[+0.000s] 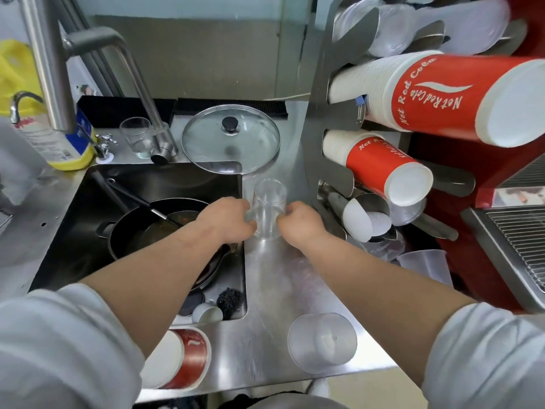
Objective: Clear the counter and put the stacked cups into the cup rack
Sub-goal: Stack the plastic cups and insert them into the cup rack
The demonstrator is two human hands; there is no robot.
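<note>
A clear upturned plastic cup (322, 342) sits on the steel counter's (265, 290) near edge. Farther in, the left hand (227, 221) and right hand (300, 222) curl their fingers round an upright stack of clear plastic cups (269, 208), right of the sink (73, 208). The steel cup rack (321, 93) stands far right.

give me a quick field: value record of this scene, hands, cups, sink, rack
left hand: left hand grips the clear cup stack from the sink side
right hand: right hand grips the same stack from the rack side
cup stack: upright on the steel counter, bottoms up
other cups: clear cup at the counter's near edge; red paper cups lying near the left sleeve
sink: frying pan with brown residue inside
lid: glass lid behind the sink
rack: cup rack holds red paper cup stacks and clear ones
</note>
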